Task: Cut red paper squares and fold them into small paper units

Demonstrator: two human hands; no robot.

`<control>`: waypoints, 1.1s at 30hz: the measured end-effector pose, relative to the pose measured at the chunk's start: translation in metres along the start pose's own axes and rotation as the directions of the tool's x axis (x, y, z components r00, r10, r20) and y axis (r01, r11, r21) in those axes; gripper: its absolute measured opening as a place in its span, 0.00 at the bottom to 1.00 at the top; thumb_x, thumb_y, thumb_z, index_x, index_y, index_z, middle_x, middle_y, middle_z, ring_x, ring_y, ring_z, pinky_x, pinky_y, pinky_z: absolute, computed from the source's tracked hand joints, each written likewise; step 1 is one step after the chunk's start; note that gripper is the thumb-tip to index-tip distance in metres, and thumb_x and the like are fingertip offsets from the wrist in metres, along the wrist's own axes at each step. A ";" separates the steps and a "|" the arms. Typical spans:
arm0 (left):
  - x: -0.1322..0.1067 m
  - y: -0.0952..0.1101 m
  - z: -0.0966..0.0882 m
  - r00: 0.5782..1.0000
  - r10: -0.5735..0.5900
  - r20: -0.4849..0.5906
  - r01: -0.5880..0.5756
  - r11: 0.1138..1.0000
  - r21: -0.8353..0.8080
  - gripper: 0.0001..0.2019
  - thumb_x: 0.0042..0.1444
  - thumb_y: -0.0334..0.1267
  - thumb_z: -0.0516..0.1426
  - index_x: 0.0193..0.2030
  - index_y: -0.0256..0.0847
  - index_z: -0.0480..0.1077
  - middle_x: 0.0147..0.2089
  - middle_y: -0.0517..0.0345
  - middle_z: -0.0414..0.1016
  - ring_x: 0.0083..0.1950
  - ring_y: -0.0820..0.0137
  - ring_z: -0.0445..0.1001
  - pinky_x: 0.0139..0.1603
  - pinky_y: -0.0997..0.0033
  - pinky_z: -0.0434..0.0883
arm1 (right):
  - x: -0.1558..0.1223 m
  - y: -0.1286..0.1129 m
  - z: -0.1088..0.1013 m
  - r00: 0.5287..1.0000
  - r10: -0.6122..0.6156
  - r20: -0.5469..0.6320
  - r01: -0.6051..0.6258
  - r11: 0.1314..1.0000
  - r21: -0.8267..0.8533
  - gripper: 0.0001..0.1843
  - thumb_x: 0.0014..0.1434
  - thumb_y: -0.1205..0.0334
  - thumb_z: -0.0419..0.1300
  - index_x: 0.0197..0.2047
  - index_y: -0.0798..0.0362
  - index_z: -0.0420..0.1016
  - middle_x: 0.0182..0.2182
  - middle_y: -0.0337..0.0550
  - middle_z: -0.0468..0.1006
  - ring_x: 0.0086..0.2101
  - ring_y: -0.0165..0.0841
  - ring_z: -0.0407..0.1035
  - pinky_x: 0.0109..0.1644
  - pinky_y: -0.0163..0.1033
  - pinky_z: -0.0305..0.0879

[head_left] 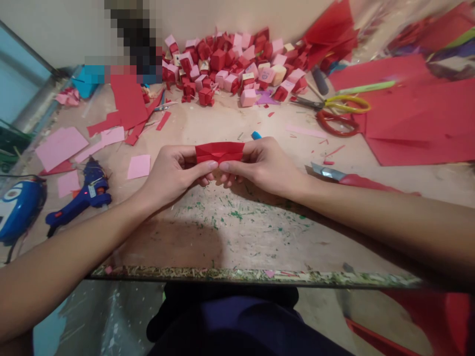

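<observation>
A small piece of red paper point(219, 150) with crease lines is held above the middle of the table. My left hand point(181, 165) grips its left end, thumb pressed on the lower edge and fingers behind. From the other side, my right hand point(256, 163) pinches the right end in the same way, and the two thumb tips nearly meet. The paper hides part of the fingers on both hands. Just behind my right hand lies a small blue object point(256, 134), partly covered. A pink paper square point(138, 166) rests left of my left hand.
Many small red and pink paper boxes point(230, 64) are heaped at the back. Scissors point(334, 105), red sheets point(415, 118) and a utility knife point(328, 172) lie right. A blue glue gun point(83, 200) and pink paper point(61, 147) lie left. Green scraps point(237, 214) dot the tabletop.
</observation>
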State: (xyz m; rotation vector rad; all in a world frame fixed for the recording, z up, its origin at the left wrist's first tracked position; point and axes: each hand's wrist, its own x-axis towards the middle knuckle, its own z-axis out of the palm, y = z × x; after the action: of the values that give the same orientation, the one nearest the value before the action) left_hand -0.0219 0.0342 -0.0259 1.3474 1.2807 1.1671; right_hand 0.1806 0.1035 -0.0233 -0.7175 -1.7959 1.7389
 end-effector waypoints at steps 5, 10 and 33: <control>0.002 0.001 0.000 0.999 -0.034 0.025 0.034 0.999 0.006 0.11 0.57 0.45 0.71 0.37 0.38 0.85 0.31 0.53 0.85 0.30 0.68 0.81 0.33 0.71 0.79 | 0.000 0.001 -0.001 1.000 0.007 0.023 -0.007 1.000 -0.012 0.15 0.62 0.54 0.73 0.29 0.56 0.82 0.25 0.43 0.83 0.26 0.31 0.77 0.34 0.39 0.75; 0.002 -0.001 -0.001 0.999 -0.020 0.033 0.020 1.000 0.017 0.10 0.60 0.44 0.70 0.36 0.38 0.84 0.31 0.52 0.85 0.31 0.68 0.82 0.35 0.71 0.79 | 0.000 0.000 0.001 1.000 0.006 0.012 -0.006 0.999 -0.042 0.14 0.62 0.55 0.73 0.29 0.55 0.82 0.26 0.41 0.82 0.27 0.31 0.75 0.35 0.38 0.73; -0.002 0.001 0.002 0.992 -0.006 -0.124 0.006 1.000 0.004 0.08 0.57 0.40 0.70 0.30 0.40 0.82 0.28 0.57 0.84 0.27 0.72 0.80 0.30 0.75 0.79 | 0.000 0.001 -0.002 1.000 0.020 0.008 -0.020 0.999 -0.034 0.17 0.62 0.52 0.73 0.31 0.58 0.82 0.26 0.44 0.84 0.26 0.30 0.77 0.32 0.35 0.71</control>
State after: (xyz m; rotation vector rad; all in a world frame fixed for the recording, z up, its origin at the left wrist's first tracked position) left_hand -0.0203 0.0319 -0.0253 1.2902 1.3744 1.2610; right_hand 0.1820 0.1056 -0.0239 -0.7459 -1.8334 1.7306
